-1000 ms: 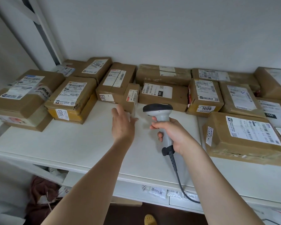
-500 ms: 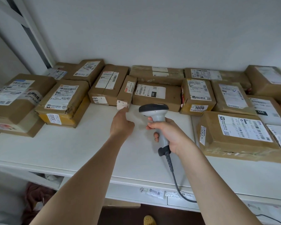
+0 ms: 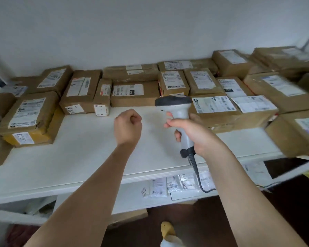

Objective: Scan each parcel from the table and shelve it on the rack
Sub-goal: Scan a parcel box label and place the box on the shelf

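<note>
- Since the earlier frames, the left hand [image 3: 128,127] is drawn back from the small narrow parcel [image 3: 102,97] it was reaching toward at centre left; its fingers, then stretched out flat, are now curled into a loose fist with nothing held.
- The view is swung rightward, so more parcels are shown at the upper right, blurred at the frame edge.
- The left hand is held above the bare white table [image 3: 82,148], well apart from every parcel, forearm running up from the lower left.
- The right hand [image 3: 191,132] is wrapped around the grip of the grey scanner [image 3: 177,111], held upright at frame centre, its dark head pointed at the parcels behind; its cable is seen hanging over the table's front edge.
- One scanner is counted; roughly seventeen brown parcels are seen along the back and both sides of the table, the exact count uncertain from blur.
</note>
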The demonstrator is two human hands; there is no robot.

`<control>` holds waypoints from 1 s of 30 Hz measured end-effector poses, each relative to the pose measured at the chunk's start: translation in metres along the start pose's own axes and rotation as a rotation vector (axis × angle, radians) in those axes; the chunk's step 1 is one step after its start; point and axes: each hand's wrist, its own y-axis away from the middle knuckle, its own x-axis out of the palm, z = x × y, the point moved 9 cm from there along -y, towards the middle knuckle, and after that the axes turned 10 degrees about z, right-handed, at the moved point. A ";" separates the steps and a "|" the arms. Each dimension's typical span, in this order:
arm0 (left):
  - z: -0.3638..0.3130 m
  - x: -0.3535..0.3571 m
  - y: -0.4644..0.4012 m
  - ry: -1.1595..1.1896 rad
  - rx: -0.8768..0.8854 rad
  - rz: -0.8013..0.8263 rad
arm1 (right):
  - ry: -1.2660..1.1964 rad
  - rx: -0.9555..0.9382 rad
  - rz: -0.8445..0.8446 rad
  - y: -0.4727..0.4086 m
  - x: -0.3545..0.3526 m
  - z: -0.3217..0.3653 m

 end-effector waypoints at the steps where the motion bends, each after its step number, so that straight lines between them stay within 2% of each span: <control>1: -0.013 0.010 0.002 0.026 0.028 0.004 | -0.005 -0.015 -0.021 0.012 -0.012 0.005; 8: -0.122 0.102 0.020 0.183 0.210 0.112 | -0.102 -0.118 -0.163 0.100 -0.114 0.030; 13: -0.220 0.192 0.046 0.252 0.316 0.200 | -0.151 -0.164 -0.309 0.173 -0.218 0.033; 18: -0.336 0.327 0.111 0.343 0.424 0.293 | -0.164 -0.226 -0.445 0.276 -0.357 0.026; 24: -0.461 0.506 0.224 0.448 0.456 0.565 | -0.207 -0.249 -0.793 0.428 -0.539 0.003; 30: -0.556 0.653 0.303 0.418 0.448 0.812 | -0.385 -0.289 -1.029 0.531 -0.668 -0.032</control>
